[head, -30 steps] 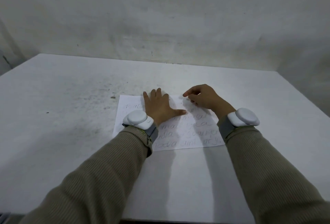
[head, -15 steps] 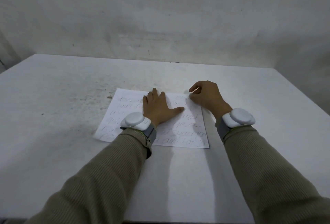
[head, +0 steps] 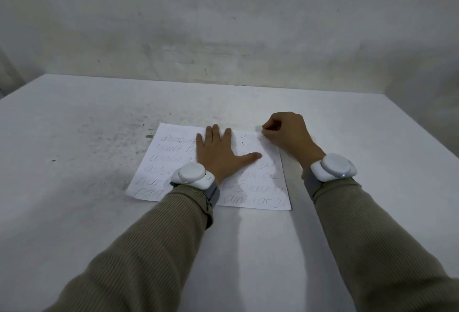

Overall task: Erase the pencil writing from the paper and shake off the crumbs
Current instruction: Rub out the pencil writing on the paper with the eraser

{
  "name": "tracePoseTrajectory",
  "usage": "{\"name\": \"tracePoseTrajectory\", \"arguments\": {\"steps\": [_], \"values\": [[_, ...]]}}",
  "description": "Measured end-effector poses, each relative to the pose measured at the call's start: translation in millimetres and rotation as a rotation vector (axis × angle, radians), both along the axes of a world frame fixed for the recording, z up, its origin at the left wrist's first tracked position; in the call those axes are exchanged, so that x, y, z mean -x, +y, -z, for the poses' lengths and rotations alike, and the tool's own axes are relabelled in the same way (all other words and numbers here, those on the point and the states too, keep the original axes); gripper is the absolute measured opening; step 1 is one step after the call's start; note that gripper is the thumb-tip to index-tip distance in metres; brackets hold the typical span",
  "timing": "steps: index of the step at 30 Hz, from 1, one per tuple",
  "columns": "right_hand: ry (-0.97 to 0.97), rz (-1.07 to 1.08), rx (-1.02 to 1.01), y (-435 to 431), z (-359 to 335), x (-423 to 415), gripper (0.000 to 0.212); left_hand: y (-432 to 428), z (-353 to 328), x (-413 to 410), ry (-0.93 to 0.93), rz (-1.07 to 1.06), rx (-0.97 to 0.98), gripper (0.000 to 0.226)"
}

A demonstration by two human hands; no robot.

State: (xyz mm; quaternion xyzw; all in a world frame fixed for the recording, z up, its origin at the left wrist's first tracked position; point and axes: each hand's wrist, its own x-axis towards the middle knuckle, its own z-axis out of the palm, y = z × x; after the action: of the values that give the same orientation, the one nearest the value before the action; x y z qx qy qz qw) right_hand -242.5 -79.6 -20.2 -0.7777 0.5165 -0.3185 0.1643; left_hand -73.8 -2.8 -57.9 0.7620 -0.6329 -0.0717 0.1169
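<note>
A white sheet of paper (head: 159, 162) with several lines of pencil handwriting lies flat on the white table (head: 74, 212). My left hand (head: 218, 152) presses flat on the middle of the sheet, fingers straight and thumb spread to the right. My right hand (head: 288, 135) sits at the sheet's far right corner with its fingers curled, pinching a small pale eraser (head: 263, 133) that is mostly hidden by the fingers. Its tip touches the top line of writing. Both wrists wear white trackers.
Dark smudges and a small dark scrap (head: 149, 135) mark the table just left of the sheet's far corner. A grey wall (head: 223, 38) rises behind the table's far edge. The table's right edge (head: 437, 132) runs diagonally past my right arm.
The sheet has turned and slid left under my left hand. My right hand has moved from the middle of the sheet to its far right corner and curled tighter.
</note>
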Motion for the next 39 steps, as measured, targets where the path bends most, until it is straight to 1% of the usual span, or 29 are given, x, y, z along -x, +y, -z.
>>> {"name": "tracePoseTrajectory", "arguments": {"steps": [2, 4, 8, 11, 13, 15, 19, 21, 26, 32, 36, 39], "values": [[-0.036, -0.051, -0.031, 3, -1, -3, 0.002, 1, 0, -1, -0.003, 0.013, -0.011, 0.111], [-0.014, -0.072, -0.052, 4, 3, -5, 0.001, 1, 0, -1, -0.005, 0.024, -0.012, 0.104], [0.005, -0.015, -0.015, -2, 8, -8, 0.006, 1, 1, -2, -0.002, 0.031, -0.015, 0.098], [0.034, -0.008, 0.005, -2, 8, -8, 0.004, 0, 1, -2, 0.003, 0.038, -0.026, 0.097], [0.039, -0.054, -0.046, -1, 5, -4, 0.002, 1, 0, -1, 0.005, 0.037, -0.026, 0.097], [0.051, -0.083, -0.085, -1, 2, -2, 0.004, 1, 0, -1, 0.007, 0.033, -0.018, 0.097], [0.063, 0.008, 0.004, -7, 7, -8, 0.005, 2, -1, -2, 0.01, 0.038, -0.022, 0.096], [0.066, 0.028, 0.014, -8, 8, -10, 0.006, 1, -1, -2, 0.011, 0.041, -0.021, 0.097], [0.111, -0.06, -0.079, -7, 0, -2, 0.003, 2, -1, -1, 0.008, 0.027, -0.014, 0.096], [0.091, 0.03, 0.018, -8, 7, -10, 0.006, 3, -2, -1, 0.007, 0.04, -0.032, 0.095], [0.148, -0.051, -0.09, -7, -3, -2, 0.004, 3, -2, 0, 0.005, 0.035, -0.039, 0.097], [0.154, -0.041, -0.068, -8, -1, -3, 0.003, 2, -3, -1, 0.004, 0.036, -0.04, 0.097]]}}
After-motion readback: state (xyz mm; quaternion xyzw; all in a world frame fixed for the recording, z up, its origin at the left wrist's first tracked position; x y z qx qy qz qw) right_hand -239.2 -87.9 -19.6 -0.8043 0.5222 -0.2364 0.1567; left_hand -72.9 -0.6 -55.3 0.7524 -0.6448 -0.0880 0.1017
